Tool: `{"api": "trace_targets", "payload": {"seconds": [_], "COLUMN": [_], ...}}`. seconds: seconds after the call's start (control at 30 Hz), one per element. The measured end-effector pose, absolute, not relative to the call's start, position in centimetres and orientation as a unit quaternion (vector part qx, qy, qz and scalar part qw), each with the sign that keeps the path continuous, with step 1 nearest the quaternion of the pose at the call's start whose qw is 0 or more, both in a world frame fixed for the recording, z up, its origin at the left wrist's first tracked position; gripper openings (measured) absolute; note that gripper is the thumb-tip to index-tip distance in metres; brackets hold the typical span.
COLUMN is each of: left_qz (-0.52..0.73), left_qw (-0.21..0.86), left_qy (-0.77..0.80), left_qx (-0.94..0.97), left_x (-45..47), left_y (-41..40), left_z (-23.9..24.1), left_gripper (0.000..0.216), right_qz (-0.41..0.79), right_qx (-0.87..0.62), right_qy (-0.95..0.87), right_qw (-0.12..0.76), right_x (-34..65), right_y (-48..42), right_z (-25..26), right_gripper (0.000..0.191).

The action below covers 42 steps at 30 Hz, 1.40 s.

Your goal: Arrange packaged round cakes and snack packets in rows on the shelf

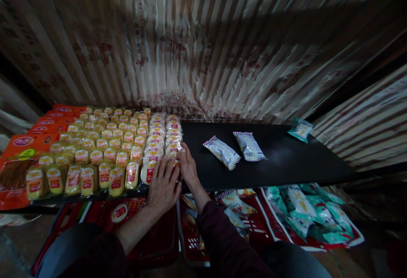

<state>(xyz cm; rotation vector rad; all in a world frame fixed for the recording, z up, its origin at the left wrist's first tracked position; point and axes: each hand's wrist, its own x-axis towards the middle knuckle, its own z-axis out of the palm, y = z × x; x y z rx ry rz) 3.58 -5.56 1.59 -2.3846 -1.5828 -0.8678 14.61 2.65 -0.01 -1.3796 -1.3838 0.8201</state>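
Pleated, glossy printed sheeting (190, 32) is hung behind a smooth black shelf (282, 163). Red perforated plastic baskets (152, 240) are set below. Flat orange pouches (23, 142) are overlapped at far left. The left hand (162, 189) is laid, fingers outstretched, on front white round packs (157, 136); the right hand (188, 168) is set at their right side. Grip cannot be told; palms are hidden. 2 crinkled pillow packs (221, 152) are scattered right. Round packs are lined in 2 film-wrapped columns beside yellow oblong cakes (117, 180).

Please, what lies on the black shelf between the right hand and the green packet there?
In the head view, two pale packets lie on the black shelf between the right hand and the green packet.
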Motion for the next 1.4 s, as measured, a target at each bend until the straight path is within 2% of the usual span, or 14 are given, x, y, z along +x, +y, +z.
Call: {"api": "trace_targets", "payload": {"seconds": [0.17, 0.5, 0.73, 0.97, 1.1, 1.23, 1.4], "left_qz": [-0.294, -0.335, -0.316, -0.301, -0.259, -0.192, -0.129], "left_qw": [0.072, 0.064, 0.088, 0.077, 0.063, 0.06, 0.034], "left_qy": [-0.529, -0.53, -0.562, -0.592, -0.623, -0.646, -0.668], "left_qx": [-0.792, -0.777, -0.759, -0.743, -0.736, -0.736, -0.732], "left_x": [3.6, 3.3, 1.2, 0.9, 1.2, 1.4, 1.3], "left_y": [-5.4, -4.7, 0.0, 4.3, 4.7, 4.0, 3.8], "left_z": [1.6, 1.9, 4.6, 3.4, 2.9, 3.8, 5.6], "left_gripper": [0.051, 0.058, 0.056, 0.053, 0.053, 0.054, 0.058], "right_qz": [0.343, 0.359, 0.396, 0.435, 0.459, 0.511, 0.467], "right_qx": [-0.566, -0.556, -0.553, -0.509, -0.474, -0.463, -0.513], "right_qy": [-0.586, -0.541, -0.521, -0.541, -0.544, -0.527, -0.526], "right_qw": [0.468, 0.519, 0.516, 0.509, 0.518, 0.496, 0.491], "right_x": [14.7, 16.3, 16.6, 15.4, 15.1, 15.0, 15.7], "right_y": [2.6, 5.4, 10.3, 11.9, 11.8, 11.6, 12.2], "right_z": [0.3, -0.3, 0.3, 0.0, -0.1, 0.3, 1.0], "right_gripper": [0.054, 0.058, 0.071, 0.064, 0.059, 0.063, 0.069]}}
